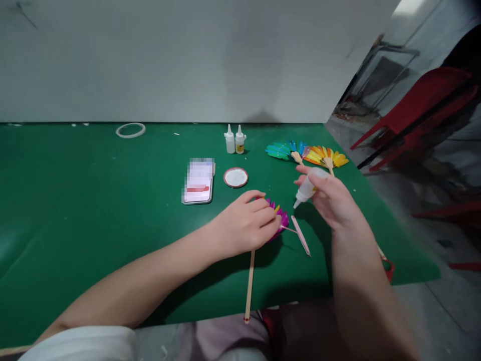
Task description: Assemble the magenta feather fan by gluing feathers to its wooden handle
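My left hand (255, 220) is closed over a small fan with purple petals (284, 220), hiding most of its head. The fan's pale wooden handle (250, 286) runs down toward the table's front edge. In my right hand (336, 200) is a small white squeeze bottle (306, 189), tilted with its nozzle pointing down and left, just above the table and right of the petals. Below the nozzle lies a slim pink tool (301, 236), perhaps tweezers. A thin pink strip (288, 229) reaches from the petals toward it.
Two similar bottles (230, 142) stand at the back, before a round lid of white material (235, 177). A phone (199, 181) lies left. A blue-green fan (287, 150) and a yellow-orange fan (326, 156) lie back right. A white ring (130, 131) rests far left. Red chairs (424, 105) stand beyond.
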Action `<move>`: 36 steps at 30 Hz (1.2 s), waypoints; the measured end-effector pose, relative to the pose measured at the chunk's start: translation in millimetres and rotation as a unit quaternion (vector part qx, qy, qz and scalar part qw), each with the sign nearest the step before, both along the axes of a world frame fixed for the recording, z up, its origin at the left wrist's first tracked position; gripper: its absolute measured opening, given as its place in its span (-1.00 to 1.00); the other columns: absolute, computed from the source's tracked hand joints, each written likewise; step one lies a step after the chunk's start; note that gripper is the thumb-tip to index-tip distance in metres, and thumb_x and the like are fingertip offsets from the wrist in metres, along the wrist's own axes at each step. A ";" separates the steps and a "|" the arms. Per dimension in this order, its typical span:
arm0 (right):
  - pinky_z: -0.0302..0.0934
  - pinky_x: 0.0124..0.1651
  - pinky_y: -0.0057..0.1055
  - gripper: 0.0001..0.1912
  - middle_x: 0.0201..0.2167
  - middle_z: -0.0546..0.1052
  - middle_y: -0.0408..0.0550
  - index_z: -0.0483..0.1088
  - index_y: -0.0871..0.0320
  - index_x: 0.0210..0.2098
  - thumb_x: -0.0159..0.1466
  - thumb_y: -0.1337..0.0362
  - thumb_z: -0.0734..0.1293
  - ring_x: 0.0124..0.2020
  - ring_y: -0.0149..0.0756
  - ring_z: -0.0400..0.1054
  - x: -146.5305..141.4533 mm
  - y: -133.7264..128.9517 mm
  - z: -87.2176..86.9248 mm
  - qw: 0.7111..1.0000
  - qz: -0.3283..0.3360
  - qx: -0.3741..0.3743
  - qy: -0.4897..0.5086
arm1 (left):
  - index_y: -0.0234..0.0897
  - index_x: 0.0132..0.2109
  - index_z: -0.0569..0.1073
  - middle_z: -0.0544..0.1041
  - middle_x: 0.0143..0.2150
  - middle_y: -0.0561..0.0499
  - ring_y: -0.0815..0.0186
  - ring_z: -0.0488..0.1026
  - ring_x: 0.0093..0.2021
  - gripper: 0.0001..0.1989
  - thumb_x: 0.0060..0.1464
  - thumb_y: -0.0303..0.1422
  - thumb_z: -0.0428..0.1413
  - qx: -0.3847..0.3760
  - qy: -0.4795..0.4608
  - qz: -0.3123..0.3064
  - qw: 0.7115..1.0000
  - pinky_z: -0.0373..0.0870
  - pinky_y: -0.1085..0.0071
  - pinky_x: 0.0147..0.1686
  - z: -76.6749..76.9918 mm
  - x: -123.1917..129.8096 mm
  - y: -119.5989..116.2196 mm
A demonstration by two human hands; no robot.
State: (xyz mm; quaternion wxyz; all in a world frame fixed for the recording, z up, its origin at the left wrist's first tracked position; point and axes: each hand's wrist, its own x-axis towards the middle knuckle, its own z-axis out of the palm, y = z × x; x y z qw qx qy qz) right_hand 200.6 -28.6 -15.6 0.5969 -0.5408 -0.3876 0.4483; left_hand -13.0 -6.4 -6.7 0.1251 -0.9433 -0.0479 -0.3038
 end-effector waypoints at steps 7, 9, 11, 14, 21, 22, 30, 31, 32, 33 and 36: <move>0.23 -0.20 -0.25 -0.59 -0.27 0.53 -0.06 0.50 0.10 -0.23 -0.02 0.02 0.39 -0.24 -0.20 0.38 9.7 -0.4 -5.3 0.996 -0.038 0.025 -0.081 | -0.33 -0.28 0.45 0.48 -0.46 0.06 0.40 0.36 -0.39 -0.87 0.11 -0.50 0.00 0.002 0.007 0.005 1.000 0.35 0.28 -0.11 3.1 -1.8 -1.5; 0.24 -0.19 -0.26 -0.61 -0.20 0.52 -0.06 0.49 0.07 -0.24 -0.05 0.07 0.42 -0.18 -0.19 0.37 9.5 0.1 -6.4 0.989 -0.078 0.044 -0.115 | -0.34 -0.28 0.45 0.48 -0.46 0.05 0.39 0.37 -0.39 -0.87 0.11 -0.50 0.00 0.003 0.008 0.006 1.000 0.35 0.28 -0.11 3.3 -1.9 -1.6; 0.25 -0.16 -0.28 -0.68 -0.16 0.51 -0.06 0.50 0.07 -0.30 -0.04 0.10 0.43 -0.11 -0.19 0.35 7.6 0.5 -6.6 0.981 -0.114 0.052 -0.150 | -0.34 -0.29 0.46 0.47 -0.46 0.05 0.39 0.37 -0.39 -0.87 0.11 -0.50 0.00 0.005 0.010 0.008 1.000 0.35 0.28 -0.11 2.9 -1.8 -1.5; 0.25 -0.16 -0.31 -0.68 -0.18 0.52 -0.07 0.50 0.09 -0.28 -0.04 0.14 0.43 -0.12 -0.20 0.36 4.1 1.9 -6.6 0.977 -0.123 0.059 -0.164 | -0.34 -0.31 0.46 0.47 -0.47 0.06 0.39 0.37 -0.39 -0.87 0.11 -0.50 0.01 0.008 0.012 0.012 1.000 0.34 0.28 -0.11 2.1 -1.8 -1.6; 0.26 -0.18 -0.31 -0.64 -0.21 0.53 -0.08 0.49 0.10 -0.28 -0.10 0.18 0.47 -0.17 -0.22 0.37 -0.2 6.8 -8.0 0.969 -0.204 0.120 -0.073 | -0.33 -0.35 0.45 0.45 -0.48 0.07 0.40 0.36 -0.40 -0.85 0.11 -0.49 -0.01 0.009 0.005 0.015 1.000 0.33 0.31 -0.11 1.8 -2.0 -1.8; 0.26 -0.16 -0.31 -0.61 -0.19 0.52 -0.08 0.48 0.08 -0.26 -0.12 0.20 0.47 -0.14 -0.22 0.36 -0.9 7.0 -7.8 0.969 -0.200 0.130 -0.063 | -0.32 -0.35 0.44 0.44 -0.48 0.08 0.40 0.36 -0.40 -0.85 0.12 -0.49 -0.01 0.009 0.004 0.015 1.000 0.33 0.31 -0.11 2.0 -2.0 -1.9; 0.19 -0.01 -0.17 -0.69 -0.19 0.53 -0.04 0.49 0.13 -0.30 -0.05 0.16 0.43 -0.11 -0.20 0.37 -4.7 7.4 -7.9 0.972 -0.188 0.132 -0.044 | -0.33 -0.35 0.44 0.44 -0.49 0.07 0.40 0.36 -0.40 -0.83 0.13 -0.49 -0.02 0.011 0.003 0.015 1.000 0.34 0.32 -0.15 4.9 -1.8 -2.6; 0.18 0.01 -0.15 -0.70 -0.19 0.53 -0.03 0.49 0.15 -0.30 -0.02 0.16 0.42 -0.11 -0.20 0.36 -4.6 7.4 -8.5 0.973 -0.183 0.133 -0.047 | -0.33 -0.36 0.44 0.44 -0.50 0.07 0.40 0.37 -0.40 -0.83 0.13 -0.49 -0.02 0.011 0.002 0.014 1.000 0.34 0.32 -0.15 5.3 -1.8 -2.6; 0.17 0.02 -0.14 -0.71 -0.19 0.52 -0.03 0.48 0.15 -0.30 -0.01 0.18 0.41 -0.10 -0.20 0.36 -4.3 7.3 -9.1 0.973 -0.180 0.134 -0.050 | -0.33 -0.36 0.45 0.44 -0.50 0.07 0.39 0.37 -0.41 -0.83 0.12 -0.49 -0.02 0.011 0.001 0.013 1.000 0.34 0.32 -0.16 5.6 -1.8 -2.7; 0.17 0.02 -0.14 -0.71 -0.18 0.52 -0.03 0.48 0.15 -0.29 -0.02 0.20 0.42 -0.10 -0.20 0.36 -4.0 7.3 -9.5 0.973 -0.178 0.136 -0.052 | -0.34 -0.37 0.45 0.44 -0.51 0.07 0.39 0.36 -0.42 -0.83 0.12 -0.49 -0.01 0.011 0.001 0.012 1.000 0.35 0.32 -0.17 5.9 -1.7 -2.7; 0.19 0.00 -0.17 -0.78 -0.19 0.52 -0.02 0.50 0.16 -0.35 0.00 0.21 0.41 -0.10 -0.20 0.36 -3.2 7.1 -10.0 0.973 -0.178 0.141 -0.037 | -0.34 -0.38 0.45 0.44 -0.51 0.07 0.39 0.36 -0.43 -0.83 0.12 -0.49 -0.01 0.010 0.002 0.009 1.000 0.36 0.32 -0.19 5.7 -1.6 -2.7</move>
